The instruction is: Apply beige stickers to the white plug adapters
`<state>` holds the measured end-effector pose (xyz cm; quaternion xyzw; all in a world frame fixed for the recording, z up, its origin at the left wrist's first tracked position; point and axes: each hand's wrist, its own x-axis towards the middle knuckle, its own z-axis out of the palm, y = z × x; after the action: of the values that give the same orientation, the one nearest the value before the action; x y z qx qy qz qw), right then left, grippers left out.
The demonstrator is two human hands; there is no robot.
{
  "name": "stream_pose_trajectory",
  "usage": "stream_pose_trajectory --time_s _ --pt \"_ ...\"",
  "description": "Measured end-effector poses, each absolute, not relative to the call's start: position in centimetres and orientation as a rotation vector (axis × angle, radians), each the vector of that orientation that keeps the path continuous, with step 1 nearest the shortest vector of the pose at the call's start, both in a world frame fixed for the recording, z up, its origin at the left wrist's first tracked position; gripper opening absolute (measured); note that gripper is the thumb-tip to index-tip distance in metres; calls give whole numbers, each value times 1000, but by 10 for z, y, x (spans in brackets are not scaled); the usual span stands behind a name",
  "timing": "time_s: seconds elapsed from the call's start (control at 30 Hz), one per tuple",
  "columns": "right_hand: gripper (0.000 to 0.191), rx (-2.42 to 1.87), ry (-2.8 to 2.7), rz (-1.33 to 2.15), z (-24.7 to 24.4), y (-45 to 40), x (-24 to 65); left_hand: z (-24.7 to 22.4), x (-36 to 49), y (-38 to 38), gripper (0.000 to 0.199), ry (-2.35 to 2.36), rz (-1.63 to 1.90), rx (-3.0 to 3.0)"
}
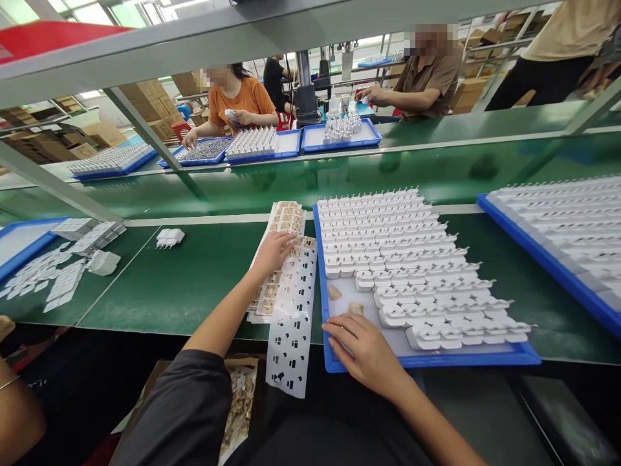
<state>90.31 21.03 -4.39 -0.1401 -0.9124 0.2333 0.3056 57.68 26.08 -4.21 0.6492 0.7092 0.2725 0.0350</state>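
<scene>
My left hand [277, 254] lies on a stack of sticker sheets [266, 305], its fingers stretched out over the paper. Tan stickers cover much of the stack. A long white strip with dark cut-out shapes [291, 343] hangs from it over the table's front edge. At the near left corner of a blue tray [334, 364], my right hand [366, 353] hovers or rests with slightly bent, parted fingers and nothing visible in them. Rows of white plastic housings with small metal pins [388, 259] fill most of this tray. Two small tan pieces [356, 308] lie beyond my right fingers.
Another blue tray of white housings [563, 259] stands at right. Several white housings [169, 237] and flat white pieces [63, 285] lie at left. A box of scraps [240, 395] is below the edge. Co-workers sit across the green bench; a metal bar [242, 48] crosses overhead.
</scene>
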Motion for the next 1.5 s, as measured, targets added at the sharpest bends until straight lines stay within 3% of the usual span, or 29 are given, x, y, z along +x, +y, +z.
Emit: stream_pose_trajectory --time_s 0.13,0.3,0.53,0.73,1.07,1.23,1.4,1.5 --pt "24 -379 -2371 645 -43 211 904 -23 598 230 39 2148 1125 1740" --pt "29 -419 -2172 715 -20 213 892 3 645 180 41 1731 1628 1281" --pt "30 -498 -1953 441 15 219 854 19 692 153 34 1447 1700 1116" --pt "25 -480 -1930 517 7 218 853 12 697 151 36 1268 1742 918" --pt "14 -560 -1964 490 4 216 851 6 703 156 32 1426 1731 986" --pt "13 -333 -2058 533 2 216 859 -2 682 173 31 1494 1704 928" --pt "14 -321 -1983 825 -11 214 878 -21 623 216 27 1959 1665 1086" --pt "12 -405 -2010 880 -22 213 887 -34 596 244 23 2372 1313 1318"
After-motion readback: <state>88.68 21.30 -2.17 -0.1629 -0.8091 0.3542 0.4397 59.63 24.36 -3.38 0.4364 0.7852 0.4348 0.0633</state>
